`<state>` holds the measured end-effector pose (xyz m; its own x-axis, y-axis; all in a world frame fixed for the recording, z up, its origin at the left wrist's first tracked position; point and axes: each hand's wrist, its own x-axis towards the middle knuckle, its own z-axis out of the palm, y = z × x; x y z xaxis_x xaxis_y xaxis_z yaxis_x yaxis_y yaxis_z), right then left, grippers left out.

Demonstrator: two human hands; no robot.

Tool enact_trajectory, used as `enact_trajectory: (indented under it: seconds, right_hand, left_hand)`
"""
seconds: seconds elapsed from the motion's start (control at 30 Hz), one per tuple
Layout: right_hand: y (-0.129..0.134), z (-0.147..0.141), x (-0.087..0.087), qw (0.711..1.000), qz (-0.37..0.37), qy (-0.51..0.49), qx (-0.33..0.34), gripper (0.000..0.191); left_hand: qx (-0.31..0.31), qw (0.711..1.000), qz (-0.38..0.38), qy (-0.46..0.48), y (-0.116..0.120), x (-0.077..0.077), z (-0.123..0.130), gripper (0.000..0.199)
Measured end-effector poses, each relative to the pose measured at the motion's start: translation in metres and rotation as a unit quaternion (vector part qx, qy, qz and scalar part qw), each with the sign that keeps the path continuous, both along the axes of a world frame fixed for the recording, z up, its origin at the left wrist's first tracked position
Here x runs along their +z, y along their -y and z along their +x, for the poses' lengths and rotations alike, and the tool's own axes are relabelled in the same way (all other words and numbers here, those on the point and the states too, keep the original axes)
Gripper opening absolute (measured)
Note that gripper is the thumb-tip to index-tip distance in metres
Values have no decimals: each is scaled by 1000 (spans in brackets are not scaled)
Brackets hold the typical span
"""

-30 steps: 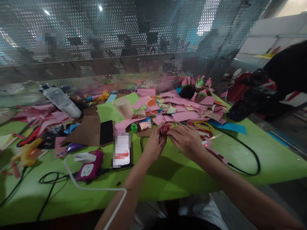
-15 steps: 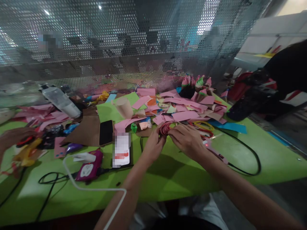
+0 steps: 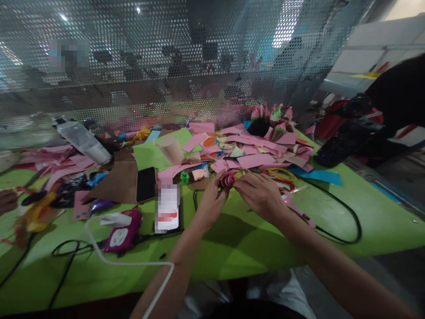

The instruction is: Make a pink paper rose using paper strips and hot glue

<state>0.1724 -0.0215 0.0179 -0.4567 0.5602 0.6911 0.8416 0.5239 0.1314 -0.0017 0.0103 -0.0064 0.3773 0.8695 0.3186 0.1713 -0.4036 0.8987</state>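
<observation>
A pink spiral roll of what looks like paper or foam strip [image 3: 228, 179] is held between my two hands above the green table. My left hand [image 3: 214, 199] is closed around its left side, thumb and fingers curled on it. Pinched fingers of my right hand [image 3: 258, 191] grip its right edge, where a bit of yellow-green shows. To the right of that hand lies a pink hot glue gun [image 3: 297, 208] with a small red light. Yellow scissors handles [image 3: 282, 173] rest just behind it. Pink strips [image 3: 255, 160] are piled beyond my hands.
A white phone [image 3: 168, 208], a black phone [image 3: 146, 184] and a purple power strip [image 3: 122, 230] with cables lie left. A bottle [image 3: 83, 141] leans farther back. A paper cone [image 3: 169, 149] stands mid-table. Another person's hand [image 3: 7, 200] shows at far left. A perforated metal screen [image 3: 159, 66] rises behind.
The roll has turned slightly, showing more of its spiral face. My hands stay nearly in place. The other person's hand at the left has drawn back toward the edge of view.
</observation>
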Motion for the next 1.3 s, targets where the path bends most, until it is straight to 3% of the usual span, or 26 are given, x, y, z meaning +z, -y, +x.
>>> enact_trajectory:
  seconds: [0.2, 0.43, 1.3]
  right_hand:
    - [4, 8, -5, 997, -3, -72, 27, 17]
    - [10, 10, 3, 993, 0, -109, 33, 14]
    - [3, -3, -4, 999, -15, -35, -15, 18]
  left_hand:
    - [23, 999, 15, -29, 2, 1, -2, 46]
    - [32, 998, 18, -56, 1, 0, -3, 48]
    - [3, 999, 19, -34, 2, 0, -1, 47]
